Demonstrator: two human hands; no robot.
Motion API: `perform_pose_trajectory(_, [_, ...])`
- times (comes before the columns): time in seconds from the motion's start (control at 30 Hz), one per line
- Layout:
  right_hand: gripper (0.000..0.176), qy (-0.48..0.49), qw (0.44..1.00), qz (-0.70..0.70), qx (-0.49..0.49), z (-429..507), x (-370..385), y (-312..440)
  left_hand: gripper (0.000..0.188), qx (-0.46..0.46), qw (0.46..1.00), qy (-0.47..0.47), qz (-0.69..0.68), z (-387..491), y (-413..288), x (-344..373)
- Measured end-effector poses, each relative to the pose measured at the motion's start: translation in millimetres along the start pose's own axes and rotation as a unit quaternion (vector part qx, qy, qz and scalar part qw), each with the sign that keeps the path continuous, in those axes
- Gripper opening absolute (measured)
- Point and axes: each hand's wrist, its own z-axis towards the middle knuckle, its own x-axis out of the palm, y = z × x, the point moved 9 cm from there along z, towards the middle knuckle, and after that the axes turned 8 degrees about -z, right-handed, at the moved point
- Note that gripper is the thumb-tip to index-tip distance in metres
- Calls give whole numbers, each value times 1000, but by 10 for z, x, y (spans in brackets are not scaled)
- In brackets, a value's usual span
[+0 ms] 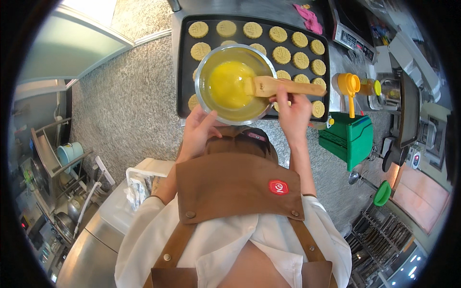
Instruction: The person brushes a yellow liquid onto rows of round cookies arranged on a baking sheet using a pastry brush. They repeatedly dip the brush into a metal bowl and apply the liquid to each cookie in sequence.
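A metal mixing bowl [236, 117] with yellow liquid, probably beaten egg, [228, 84] is held over the near part of a dark baking tray [181, 77]. My left hand [200, 129] grips its lower left rim. In my right hand [293, 111] is a wooden-handled pastry brush [277, 86], its bristles over the liquid inside the bowl; whether they touch it cannot be told. Rows of round, pale, patterned pastries [252, 30] with scalloped edges lie on the tray, some hidden behind the bowl, the brush and my right hand.
To the right stand an orange plastic cup with a handle [348, 84], a yellow-lidded jar [368, 87] and an induction cooker [354, 41]. A pink cloth [309, 18] lies beyond the tray. Below the counter's right side is a green bin [347, 140]; a white plastic container [117, 207] stands at lower left.
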Motion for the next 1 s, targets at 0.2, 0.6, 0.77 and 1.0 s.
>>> perform_pose_trajectory(0.2, [19,-32,997,69,-14,31,-58,240,33,-16,999,4,-42,-39,-18,-173])
perform_pose_trajectory(0.6, [18,97,992,21,-72,-222,504,477,32,9,999,33,17,-69,-111,-453])
perform_pose_trajectory(0.77, [22,-13,1000,5,-19,-81,337,464,34,-11,999,29,-22,-138,-202,-539])
perform_pose_trajectory(1.0, [20,81,993,-22,-82,-243,632,688,31,9,999,41,-9,-191,-314,-684])
